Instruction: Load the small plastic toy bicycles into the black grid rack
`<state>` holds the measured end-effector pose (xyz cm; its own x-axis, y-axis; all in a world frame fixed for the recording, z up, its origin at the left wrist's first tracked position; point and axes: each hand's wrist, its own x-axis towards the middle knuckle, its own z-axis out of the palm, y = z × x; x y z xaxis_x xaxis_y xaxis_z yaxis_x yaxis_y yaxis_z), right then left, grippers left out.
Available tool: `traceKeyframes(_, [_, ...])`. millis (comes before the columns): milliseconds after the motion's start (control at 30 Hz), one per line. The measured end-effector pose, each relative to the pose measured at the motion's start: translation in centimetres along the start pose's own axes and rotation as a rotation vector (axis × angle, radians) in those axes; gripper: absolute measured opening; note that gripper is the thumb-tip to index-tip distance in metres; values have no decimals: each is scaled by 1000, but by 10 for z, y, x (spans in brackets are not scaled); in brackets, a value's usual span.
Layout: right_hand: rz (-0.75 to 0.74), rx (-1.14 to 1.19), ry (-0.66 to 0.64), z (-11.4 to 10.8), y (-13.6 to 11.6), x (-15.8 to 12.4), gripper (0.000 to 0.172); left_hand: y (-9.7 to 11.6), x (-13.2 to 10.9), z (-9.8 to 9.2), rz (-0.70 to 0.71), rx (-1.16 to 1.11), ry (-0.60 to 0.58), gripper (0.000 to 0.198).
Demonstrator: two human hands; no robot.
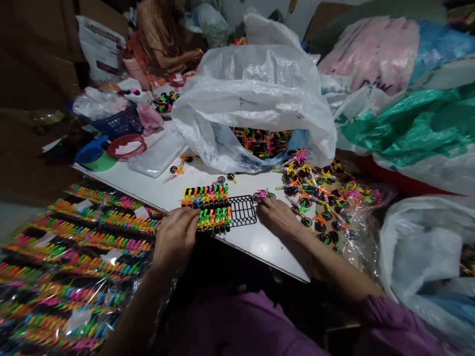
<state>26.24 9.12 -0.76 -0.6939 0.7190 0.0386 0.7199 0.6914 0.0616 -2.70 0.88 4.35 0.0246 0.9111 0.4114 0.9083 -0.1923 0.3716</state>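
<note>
Purple clothing (237,326), 6 o'clock | left hand (176,232), 8 o'clock, pinching black rack (241,212) | right hand (278,215) at pink bicycle (262,194), cannot tell grip | white bench (269,247) until edge, 5 o'clock

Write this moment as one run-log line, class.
left hand: at black rack; right hand: at pink toy bicycle; rack: partly filled; white bag: open, beyond rack

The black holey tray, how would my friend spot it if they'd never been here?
Find the white table in the middle. Near its front edge, look between the person's left hand and right hand. The flat black tray carries bright toys in rows, unlike the jumbled pile farther right, and its right end is bare grid.
</note>
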Motion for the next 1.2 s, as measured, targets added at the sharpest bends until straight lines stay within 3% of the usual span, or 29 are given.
traceKeyframes(100, [148, 110, 63, 7, -12, -22, 24, -12, 9, -13, -93, 43, 36, 25])
traceKeyframes(200, [363, 124, 7, 3, -14, -23, 22, -18, 17, -25, -147, 48, 49, 25])
traceKeyframes(333, [576, 131, -109, -5, -18, -3, 23, -5, 4, -14, 97, 117, -176, 21])
traceKeyframes(400, [635, 133, -152, -5, -18, 6, 25, 3, -7, -1, 141, 210, -201, 22])
traceKeyframes(567, [700, 103, -180, 1, -9, 10, 23, 3, -20, 20, 96, 157, -123, 19])
traceKeyframes(967, [723, 103, -41, 13, 10, 16, 24, -9, -18, 25, 145, -38, -24, 17])
traceKeyframes(1067, [766, 245, 14, 10, 20, 17, 25, -11, -16, 22, 166, -58, -54, 17])
traceKeyframes(1200, [781, 613, 251, 11, 26, 14, 29, -12, -15, 20, 169, -47, -98, 18])
